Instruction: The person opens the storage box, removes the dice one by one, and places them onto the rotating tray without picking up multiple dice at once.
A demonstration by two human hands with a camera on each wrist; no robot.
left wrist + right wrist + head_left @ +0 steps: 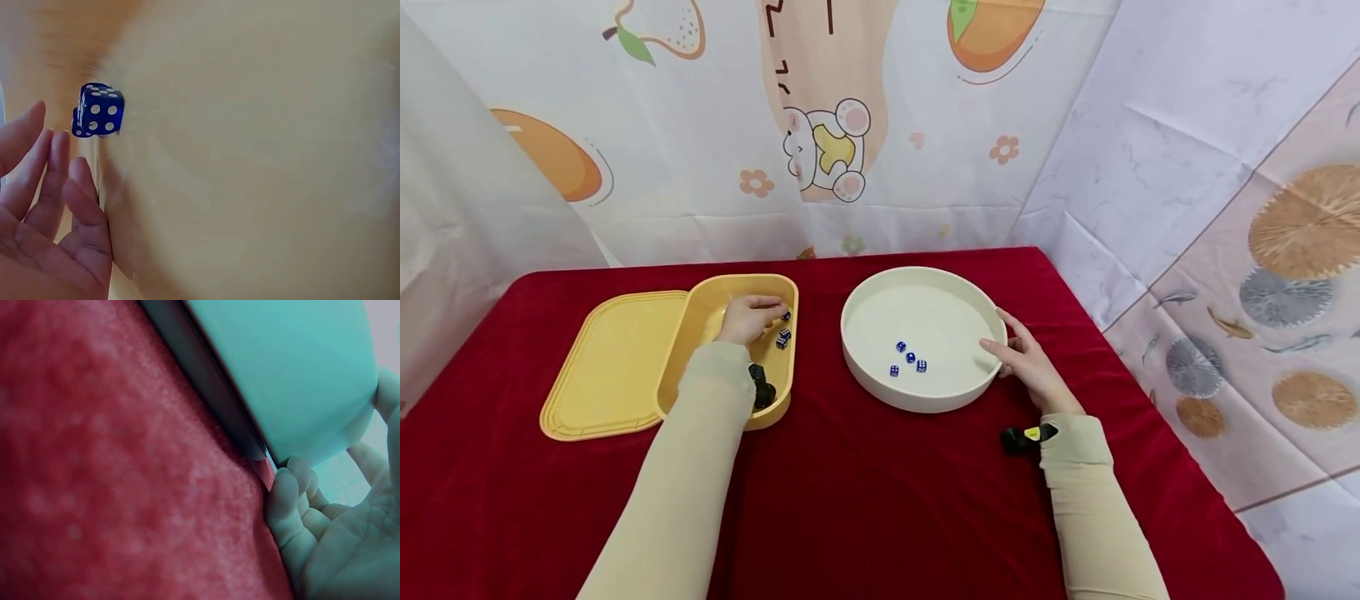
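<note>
Dice (99, 110) lie just beyond relaxed left hand (748, 318); right hand (1026, 360) grips tray (880, 383).

Seen close up, the right hand (337, 531) lies at the lower right with its palm showing and its curled fingers (289, 487) pressed against the outer wall of a pale round tray (300, 369). The tray stands on a red cloth (106, 475) that covers the surface, with a dark shadow along its base.
</note>
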